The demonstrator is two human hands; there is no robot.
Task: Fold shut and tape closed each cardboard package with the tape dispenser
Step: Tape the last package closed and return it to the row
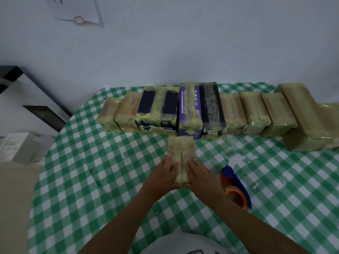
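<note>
1. Both hands lie flat on one small cardboard package (181,146). The left hand (164,174) covers the left half of its top and the right hand (200,174) the right half. The fingers are straight and spread, pressing down rather than pinching.
2. The fingertips point away from the person and stop on either side of the centre seam, which stays uncovered between them. Judged purpose: to hold the two top flaps down and butted together so that the seam is ready for tape.
3. The package rests on the bench (88,180) directly in front of the person, its long axis running away from the body. This puts the seam in line with a straight pull of tape.
4. The tape dispenser (236,187), blue with an orange roll core, lies on the bench just beside the right forearm and is not held. It is likely parked there so the right hand can reach it quickly.
5. Whether this seam already carries fresh tape cannot be told; the surface looks glossy but blurred.
6. A row of packages (255,111) stands side by side along the far edge of the bench against the wall, all wrapped in tape. The row is just beyond the worked package, out of the working area.
</note>
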